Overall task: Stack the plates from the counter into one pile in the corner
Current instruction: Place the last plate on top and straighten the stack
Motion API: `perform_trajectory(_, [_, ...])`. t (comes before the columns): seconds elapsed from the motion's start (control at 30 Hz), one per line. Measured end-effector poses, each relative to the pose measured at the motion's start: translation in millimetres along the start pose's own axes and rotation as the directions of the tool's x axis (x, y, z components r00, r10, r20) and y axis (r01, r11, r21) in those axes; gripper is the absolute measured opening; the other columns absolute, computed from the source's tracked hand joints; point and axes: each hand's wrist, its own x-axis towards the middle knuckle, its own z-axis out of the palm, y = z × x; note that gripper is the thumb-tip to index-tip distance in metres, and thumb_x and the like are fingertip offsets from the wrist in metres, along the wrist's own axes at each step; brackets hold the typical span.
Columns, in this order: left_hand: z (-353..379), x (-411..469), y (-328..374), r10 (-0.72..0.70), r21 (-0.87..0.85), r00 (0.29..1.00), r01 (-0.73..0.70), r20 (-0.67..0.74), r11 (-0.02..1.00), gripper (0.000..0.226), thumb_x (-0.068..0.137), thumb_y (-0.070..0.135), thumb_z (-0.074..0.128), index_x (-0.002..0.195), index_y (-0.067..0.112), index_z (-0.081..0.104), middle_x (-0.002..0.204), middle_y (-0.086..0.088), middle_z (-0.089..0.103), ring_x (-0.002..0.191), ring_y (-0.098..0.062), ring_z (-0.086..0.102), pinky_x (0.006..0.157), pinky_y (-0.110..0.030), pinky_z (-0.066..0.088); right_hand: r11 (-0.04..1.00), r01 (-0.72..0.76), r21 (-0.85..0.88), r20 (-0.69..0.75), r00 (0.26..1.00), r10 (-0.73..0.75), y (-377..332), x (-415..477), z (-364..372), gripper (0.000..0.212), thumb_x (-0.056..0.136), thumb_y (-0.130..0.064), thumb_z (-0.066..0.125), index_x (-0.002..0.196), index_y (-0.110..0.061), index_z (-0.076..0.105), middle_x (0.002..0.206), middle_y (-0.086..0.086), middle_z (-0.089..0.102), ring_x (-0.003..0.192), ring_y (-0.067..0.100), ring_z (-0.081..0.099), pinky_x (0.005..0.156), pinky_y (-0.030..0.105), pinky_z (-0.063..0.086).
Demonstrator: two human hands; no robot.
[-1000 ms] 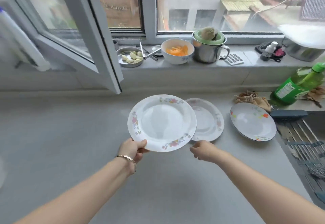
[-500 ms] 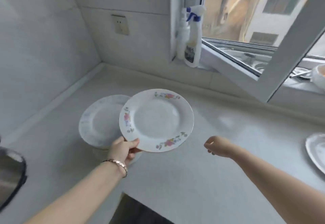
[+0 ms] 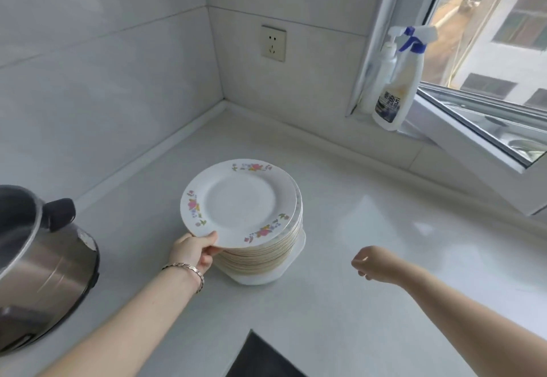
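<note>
In the middle of the frame, the left hand (image 3: 194,251) is gripping the near rim of a flowered plate (image 3: 239,202), thumb on top and fingers underneath. The plate is lying on or just above the pile of plates (image 3: 268,254) near the counter (image 3: 370,222) corner, and is offset slightly to the left of the pile. At the right, the right hand (image 3: 368,261) is hovering apart from the pile, fingers loosely curled and holding nothing. A steel pot (image 3: 38,258) is standing at the left edge, and a spray bottle (image 3: 395,86) is leaning by the window at the upper right.
</note>
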Motion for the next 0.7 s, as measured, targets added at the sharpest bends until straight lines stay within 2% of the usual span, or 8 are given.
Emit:
perform_trajectory(0.1, [-2,7,1,-0.004,-0.001,1.000,0.004,-0.011,1.000,0.022,0.087,-0.009,0.051,0.074,0.009,0.047,0.077,-0.009,0.059,0.034,-0.009,0.063,0.024,-0.006,0.022,1.000,-0.006,-0.002,0.018,1.000,0.006,-2,2,-1,0.018,0.084,-0.018,0.044,0.084,-0.012,0.061,0.080,0.006,0.061,0.071,0.020,0.053,0.064,0.024,0.037])
perform_trajectory(0.27, [1,15,0,-0.021,0.010,1.000,0.021,-0.016,1.000,0.020,0.086,-0.008,0.053,0.076,0.009,0.052,0.077,-0.008,0.061,0.035,-0.009,0.063,0.024,-0.007,0.023,1.000,-0.014,0.004,0.038,0.999,0.014,-9,3,-1,0.015,0.085,-0.016,0.043,0.084,-0.014,0.058,0.081,0.007,0.061,0.072,0.021,0.054,0.057,0.023,0.035])
perform_trajectory(0.37, [2,20,-3,-0.029,0.019,0.999,0.030,-0.036,0.999,0.020,0.085,-0.008,0.054,0.075,0.009,0.052,0.077,-0.009,0.061,0.034,-0.009,0.063,0.024,-0.008,0.022,1.000,-0.019,0.022,0.053,0.998,0.018,-14,7,2,0.024,0.084,-0.017,0.044,0.088,-0.005,0.064,0.082,0.008,0.063,0.071,0.021,0.053,0.054,0.022,0.035])
perform_trajectory(0.43, [3,21,-4,-0.029,0.027,0.999,0.030,-0.044,0.999,0.021,0.085,-0.009,0.054,0.075,0.009,0.052,0.077,-0.009,0.061,0.034,-0.009,0.063,0.025,-0.007,0.023,1.000,-0.011,0.027,0.054,0.999,0.009,-16,9,3,0.035,0.084,-0.017,0.044,0.100,0.004,0.065,0.082,0.008,0.062,0.071,0.021,0.053,0.054,0.021,0.035])
perform_trajectory(0.53, [2,21,-5,-0.022,0.054,0.999,0.024,-0.040,0.998,0.018,0.084,-0.008,0.057,0.075,0.008,0.055,0.076,-0.009,0.063,0.034,-0.008,0.063,0.027,-0.007,0.029,1.000,0.004,0.009,0.054,0.999,-0.005,-23,10,3,0.037,0.085,-0.017,0.044,0.107,0.006,0.064,0.082,0.007,0.062,0.073,0.020,0.053,0.054,0.021,0.035])
perform_trajectory(0.7, [-5,21,-3,0.004,0.269,1.000,-0.003,-0.003,0.963,0.009,0.084,0.006,0.066,0.076,0.005,0.061,0.055,-0.007,0.069,0.036,-0.008,0.064,0.033,-0.013,0.046,1.000,0.016,-0.018,0.059,0.998,-0.015,-31,14,2,0.040,0.088,-0.018,0.044,0.113,0.010,0.058,0.083,0.009,0.064,0.073,0.017,0.048,0.054,0.022,0.031])
